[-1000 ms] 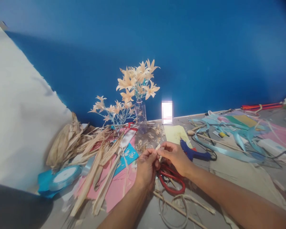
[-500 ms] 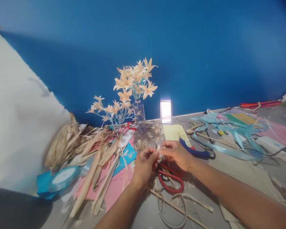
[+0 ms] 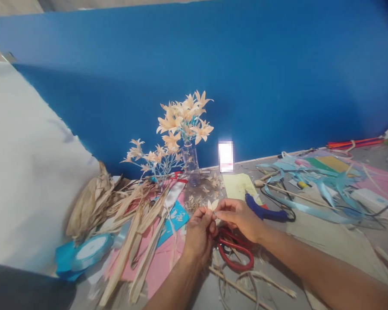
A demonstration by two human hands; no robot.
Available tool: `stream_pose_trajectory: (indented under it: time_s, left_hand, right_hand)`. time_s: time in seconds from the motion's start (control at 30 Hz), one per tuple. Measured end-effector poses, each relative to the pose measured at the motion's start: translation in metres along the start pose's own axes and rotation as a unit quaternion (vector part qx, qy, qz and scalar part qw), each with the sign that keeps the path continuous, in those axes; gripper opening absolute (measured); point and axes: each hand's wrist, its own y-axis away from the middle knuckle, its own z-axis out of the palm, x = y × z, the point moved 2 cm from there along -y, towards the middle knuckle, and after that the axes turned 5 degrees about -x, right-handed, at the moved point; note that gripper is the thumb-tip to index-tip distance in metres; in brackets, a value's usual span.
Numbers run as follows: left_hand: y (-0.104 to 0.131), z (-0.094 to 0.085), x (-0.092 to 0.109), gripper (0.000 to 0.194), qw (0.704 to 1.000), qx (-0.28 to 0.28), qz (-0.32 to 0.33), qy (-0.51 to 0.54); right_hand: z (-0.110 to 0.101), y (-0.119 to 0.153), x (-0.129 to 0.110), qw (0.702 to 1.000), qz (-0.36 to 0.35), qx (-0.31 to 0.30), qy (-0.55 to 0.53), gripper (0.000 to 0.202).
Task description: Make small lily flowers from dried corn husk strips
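Observation:
A small cream petal piece (image 3: 213, 206) is pinched between the fingertips of both hands, near the middle of the view. My left hand (image 3: 201, 226) is closed on it from the left, thumb against the index finger. From the right, my right hand (image 3: 237, 215) pinches the same piece. Red-handled scissors (image 3: 236, 254) lie on the grey surface just below my hands. Behind them a clear vase (image 3: 190, 165) holds cream flowers (image 3: 184, 114) on pale blue stems.
Dried husk strips (image 3: 126, 241) and a blue ribbon roll (image 3: 92, 249) lie left, over pink paper (image 3: 161, 269). At right are a blue glue gun (image 3: 265, 211), yellow paper (image 3: 237, 186), light blue ribbon (image 3: 310, 206) and a thin stick (image 3: 236, 286).
The view has tilted up a little, so the scene sits lower. Pointed petals now show more clearly between my fingertips. Both hands remain together.

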Motion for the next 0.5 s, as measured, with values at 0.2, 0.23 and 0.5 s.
stream_pose_trajectory:
  time_s: [0.2, 0.23, 0.5]
  left_hand:
    - [0.000, 0.000, 0.001, 0.040, 1.000, -0.005, -0.001, -0.017]
    - [0.000, -0.001, 0.001, 0.040, 1.000, -0.005, 0.000, -0.021]
    - [-0.001, 0.000, 0.002, 0.042, 0.999, 0.003, 0.007, -0.048]
  right_hand:
    - [-0.005, -0.001, -0.001, 1.000, 0.010, 0.023, 0.002, 0.028]
    - [-0.007, -0.002, -0.002, 1.000, 0.007, 0.023, 0.003, 0.029]
    - [-0.013, -0.006, -0.001, 1.000, -0.006, -0.012, 0.008, 0.042]
